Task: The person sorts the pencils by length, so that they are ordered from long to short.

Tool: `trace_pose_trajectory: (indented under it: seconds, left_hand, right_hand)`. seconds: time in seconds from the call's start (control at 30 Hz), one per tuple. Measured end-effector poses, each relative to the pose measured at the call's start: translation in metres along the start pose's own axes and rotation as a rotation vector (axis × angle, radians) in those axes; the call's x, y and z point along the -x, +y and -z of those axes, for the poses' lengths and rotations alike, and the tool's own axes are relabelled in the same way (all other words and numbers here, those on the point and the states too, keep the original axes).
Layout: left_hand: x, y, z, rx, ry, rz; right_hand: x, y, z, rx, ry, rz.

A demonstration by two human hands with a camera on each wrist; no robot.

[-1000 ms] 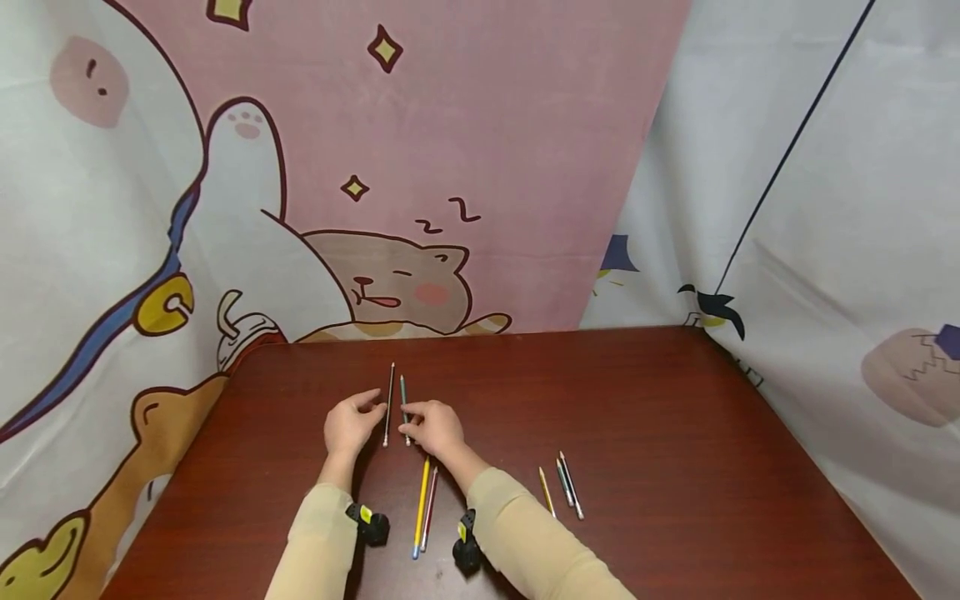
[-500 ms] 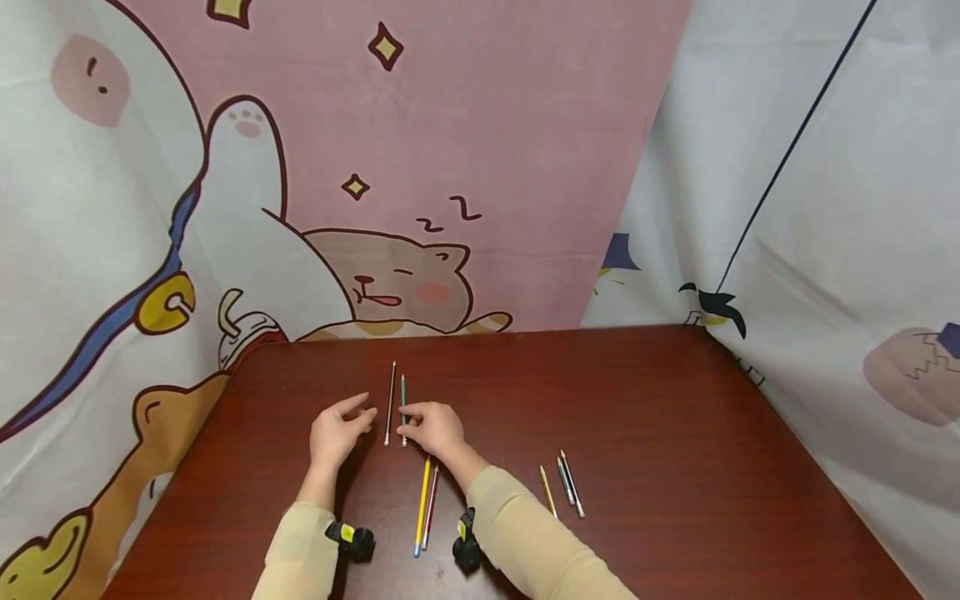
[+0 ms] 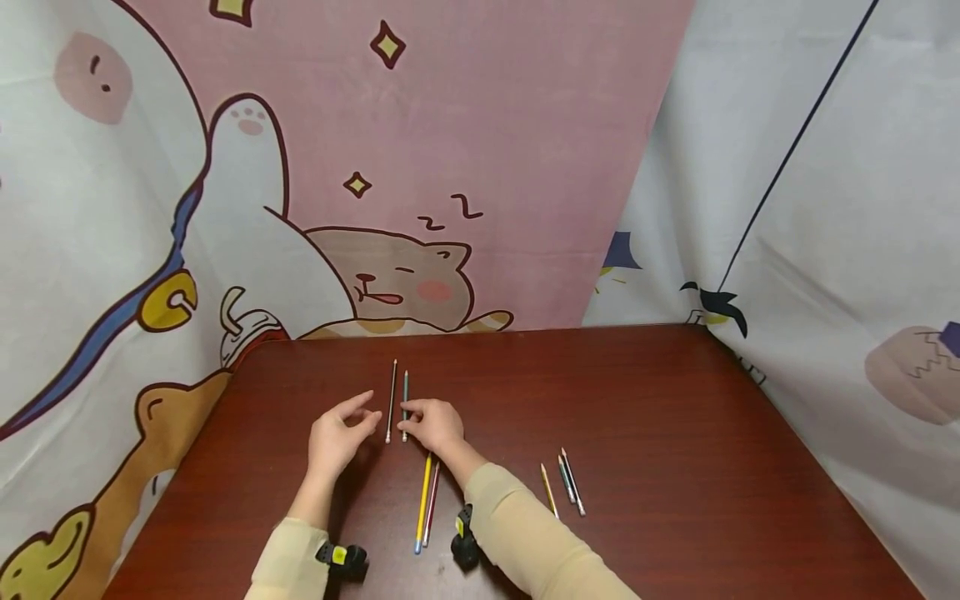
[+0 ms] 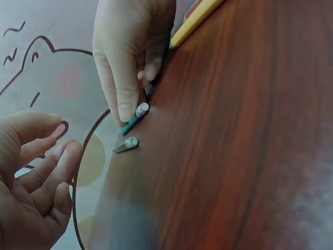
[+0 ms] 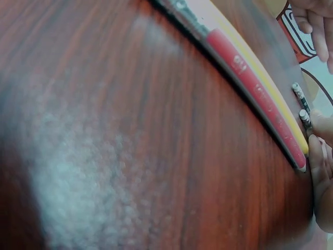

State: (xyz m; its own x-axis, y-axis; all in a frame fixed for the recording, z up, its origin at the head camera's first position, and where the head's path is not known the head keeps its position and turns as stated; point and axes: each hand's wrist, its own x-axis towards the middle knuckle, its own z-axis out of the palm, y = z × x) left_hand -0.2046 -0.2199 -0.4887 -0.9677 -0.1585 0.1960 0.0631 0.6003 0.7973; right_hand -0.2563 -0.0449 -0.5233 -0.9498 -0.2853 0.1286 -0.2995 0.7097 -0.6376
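Note:
A dark pencil [image 3: 392, 402] and a green pencil [image 3: 406, 385] lie almost parallel on the table, points away from me and white erasers towards me. My right hand [image 3: 437, 427] pinches the green pencil near its eraser end; in the left wrist view its fingers [image 4: 125, 99] are right at the eraser. Just left of the dark pencil is my left hand [image 3: 332, 442], thumb and fingers spread apart and holding nothing. Nearer to me, below the right hand, a yellow pencil [image 3: 423, 504] and a red pencil [image 3: 431, 507] lie side by side.
To the right on the brown table [image 3: 675, 433] lie a yellowish pencil [image 3: 549, 487], a green pencil [image 3: 565, 479] and a dark pencil [image 3: 573, 485]. The right forearm partly covers the yellowish one. A printed cloth [image 3: 525, 167] hangs behind the table.
My left hand has moved left, away from the dark pencil. The green pencil has turned slightly under my right hand, its eraser end shifting left and its point right.

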Motion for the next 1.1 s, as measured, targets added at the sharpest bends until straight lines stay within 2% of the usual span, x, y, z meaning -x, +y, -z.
trace_pose_trajectory:
  seconds: [0.33, 0.7, 0.87, 1.1]
  left_hand:
    - [0.011, 0.014, 0.002, -0.006, 0.002, -0.124]
    - [0.018, 0.012, -0.001, -0.006, 0.002, -0.115]
    - [0.022, 0.014, -0.002, 0.007, 0.002, -0.115]
    - [0.027, 0.016, -0.002, 0.034, 0.001, -0.12]
  right_hand:
    - [-0.002, -0.001, 0.003, -0.004, -0.021, -0.009]
    - [0.001, -0.001, 0.001, -0.046, -0.016, -0.006]
    - [0.004, 0.002, 0.004, -0.177, -0.017, 0.003]
    - [0.008, 0.007, 0.016, -0.477, -0.074, -0.019]
